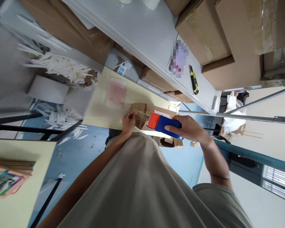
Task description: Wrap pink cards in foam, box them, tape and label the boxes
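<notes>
My right hand [190,128] is wrapped round a blue-and-red tape dispenser [167,125], with the thumb across its blue side. The red end points left, over a brown cardboard box [150,109] on the pale yellow table [97,109]. From that end a strip of clear packing tape [142,117] runs left across the box. My left hand [128,123] is closed at the box's left end, thumb and fingers pinched at the strip's end. The box's near side is partly hidden by the dispenser and my shirt.
On the grey shelf [154,41] above the table lies a yellow-and-black box cutter [193,79]. Large cartons [242,41] stand at upper right. A pinkish flat packet [116,91] is on the table. Paper strips [59,68] are heaped at left; an open carton [168,142] sits below the table.
</notes>
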Available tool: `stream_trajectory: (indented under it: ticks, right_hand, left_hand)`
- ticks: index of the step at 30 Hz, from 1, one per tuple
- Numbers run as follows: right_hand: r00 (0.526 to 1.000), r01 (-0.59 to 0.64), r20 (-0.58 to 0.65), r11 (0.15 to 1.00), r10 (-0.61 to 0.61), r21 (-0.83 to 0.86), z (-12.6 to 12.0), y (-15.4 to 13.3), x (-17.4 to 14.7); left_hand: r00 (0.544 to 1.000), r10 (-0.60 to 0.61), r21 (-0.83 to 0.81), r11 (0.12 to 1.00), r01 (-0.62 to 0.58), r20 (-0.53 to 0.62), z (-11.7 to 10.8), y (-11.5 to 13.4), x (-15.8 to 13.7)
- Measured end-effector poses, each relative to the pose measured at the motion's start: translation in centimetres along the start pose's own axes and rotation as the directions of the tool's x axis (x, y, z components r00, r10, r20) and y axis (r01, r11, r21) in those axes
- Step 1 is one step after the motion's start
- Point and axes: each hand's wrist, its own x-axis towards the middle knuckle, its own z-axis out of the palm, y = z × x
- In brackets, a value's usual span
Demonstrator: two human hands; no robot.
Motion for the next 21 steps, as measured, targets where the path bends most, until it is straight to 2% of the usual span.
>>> stream_trajectory:
  ticks: [3, 7, 13, 17, 19, 21]
  right_hand:
    - [0.999, -0.05, 0.0, 0.997, 0.05, -0.064, 0.1, -0.7, -0.1]
    - [0.991, -0.12, 0.042, 0.985, 0.126, -0.121, -0.2, -1.7, -0.3]
    - [0.989, -0.127, 0.066, 0.987, 0.133, -0.095, -0.3, -2.1, -0.2]
    - [0.988, -0.131, 0.075, 0.989, 0.136, -0.069, -0.2, -1.9, -0.3]
    - [0.988, -0.128, 0.076, 0.99, 0.132, -0.065, -0.2, -1.7, -0.5]
    - [0.989, -0.122, 0.078, 0.99, 0.127, -0.065, -0.1, -1.5, -0.6]
  left_hand:
    - [0.999, -0.009, -0.006, 1.0, 0.009, -0.041, 0.6, -0.6, -0.1]
    - [0.997, 0.045, -0.019, 0.999, -0.046, -0.055, 1.2, -1.0, -0.4]
    - [0.982, 0.175, 0.037, 0.984, -0.173, -0.076, 1.4, -2.3, -0.4]
    - [0.978, 0.2, 0.074, 0.978, -0.196, -0.052, 0.9, -2.5, -0.4]
    - [0.965, 0.257, 0.098, 0.963, -0.251, -0.054, 0.6, -1.9, -1.1]
    - [0.932, 0.362, 0.094, 0.929, -0.359, -0.024, 0.3, -0.9, -2.3]
